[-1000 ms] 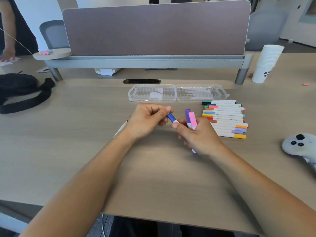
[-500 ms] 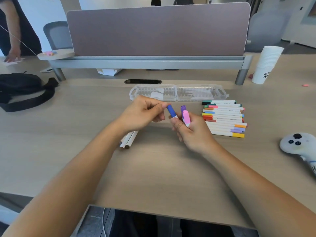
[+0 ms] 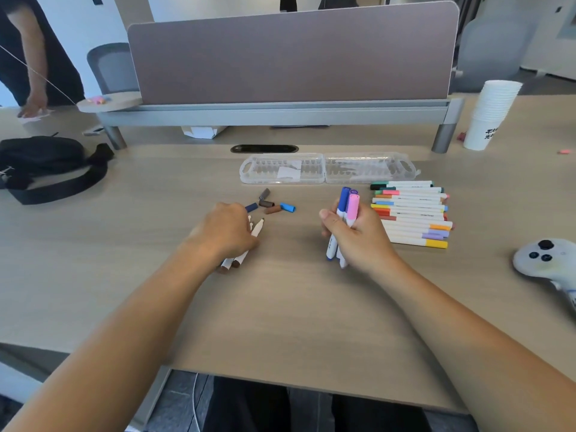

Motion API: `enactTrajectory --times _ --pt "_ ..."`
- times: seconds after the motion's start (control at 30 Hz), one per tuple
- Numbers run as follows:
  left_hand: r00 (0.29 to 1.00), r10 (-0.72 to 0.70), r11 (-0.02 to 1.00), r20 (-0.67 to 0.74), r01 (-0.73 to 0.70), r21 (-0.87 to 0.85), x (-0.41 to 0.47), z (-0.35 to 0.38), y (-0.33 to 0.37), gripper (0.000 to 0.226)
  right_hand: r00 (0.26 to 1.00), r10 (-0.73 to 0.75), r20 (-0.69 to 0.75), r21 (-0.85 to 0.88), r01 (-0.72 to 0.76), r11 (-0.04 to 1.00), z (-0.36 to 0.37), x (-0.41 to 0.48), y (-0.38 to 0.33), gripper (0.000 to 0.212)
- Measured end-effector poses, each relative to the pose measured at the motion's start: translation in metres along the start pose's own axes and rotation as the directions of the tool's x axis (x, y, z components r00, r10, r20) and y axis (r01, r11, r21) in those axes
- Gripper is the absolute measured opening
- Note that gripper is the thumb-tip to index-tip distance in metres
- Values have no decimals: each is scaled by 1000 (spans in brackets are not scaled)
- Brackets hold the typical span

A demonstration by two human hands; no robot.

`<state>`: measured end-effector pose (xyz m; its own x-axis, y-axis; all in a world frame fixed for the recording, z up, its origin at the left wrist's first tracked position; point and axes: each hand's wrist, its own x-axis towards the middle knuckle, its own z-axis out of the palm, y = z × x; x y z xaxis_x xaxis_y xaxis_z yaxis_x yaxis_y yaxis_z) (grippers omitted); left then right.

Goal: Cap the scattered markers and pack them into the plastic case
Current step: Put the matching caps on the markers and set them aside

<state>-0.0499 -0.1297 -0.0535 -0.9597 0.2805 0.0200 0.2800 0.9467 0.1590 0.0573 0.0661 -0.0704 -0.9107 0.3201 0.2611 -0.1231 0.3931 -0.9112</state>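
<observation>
My right hand [image 3: 358,236] grips three capped markers [image 3: 346,210] upright: blue, purple and pink caps. My left hand [image 3: 223,233] lies over several uncapped white markers [image 3: 257,230] on the desk, fingers curled around them. Loose caps [image 3: 274,205] in dark blue, grey, brown and light blue lie just beyond that hand. A row of capped markers [image 3: 411,213] lies to the right of my right hand. The clear plastic case [image 3: 327,168] sits open and flat behind everything.
A white game controller [image 3: 545,260] lies at the right desk edge. A stack of paper cups [image 3: 491,115] stands far right. A black bag [image 3: 46,165] lies far left. A grey divider panel [image 3: 293,57] bounds the back; another person stands far left.
My left hand let go of the blue cap, now seated on the marker, and dropped left onto the uncapped markers. My right hand now holds three capped markers, shifted right.
</observation>
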Motion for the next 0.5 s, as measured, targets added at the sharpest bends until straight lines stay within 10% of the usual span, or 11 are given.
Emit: enactTrajectory --times 0.17,0.5 --pt "999 -40 999 8 40 -26 -1 2 8 21 992 122 -22 195 -116 974 0 2 -3 22" --pt "976 207 669 68 -90 -738 -18 -7 36 25 972 226 71 324 -236 916 -1 4 -4 19"
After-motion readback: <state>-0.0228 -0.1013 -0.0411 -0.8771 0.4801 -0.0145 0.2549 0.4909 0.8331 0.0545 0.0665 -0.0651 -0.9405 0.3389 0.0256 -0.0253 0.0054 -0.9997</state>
